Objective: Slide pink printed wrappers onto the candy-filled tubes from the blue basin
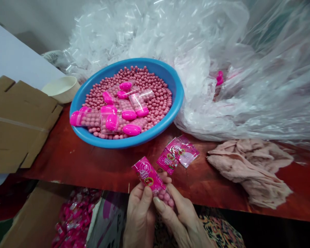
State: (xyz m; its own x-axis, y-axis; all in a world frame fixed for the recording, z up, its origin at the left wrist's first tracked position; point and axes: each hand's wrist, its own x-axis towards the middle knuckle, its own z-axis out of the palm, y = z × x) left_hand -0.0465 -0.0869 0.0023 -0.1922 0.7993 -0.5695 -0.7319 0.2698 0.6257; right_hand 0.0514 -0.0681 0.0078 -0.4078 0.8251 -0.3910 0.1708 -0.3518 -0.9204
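Observation:
Near the table's front edge, my left hand (140,210) pinches a pink printed wrapper (147,174) against a clear tube of pink balls (165,198). My right hand (179,215) grips the tube's lower end, its thumb across the balls. The wrapper lies partly over the tube, tilted up to the left. Just beyond my hands, more flat pink wrappers (182,151) lie on the table. Behind them stands a blue basin (179,93) of loose pink balls, with several filled clear tubes with bright pink caps (131,129) on top.
A pinkish cloth (250,168) lies at the right, below a large heap of clear plastic bags (260,103). Cardboard (18,127) and a white bowl (62,89) stand at the left. Below the red table (93,168), an open box (28,217) holds pink wrapped items (74,220).

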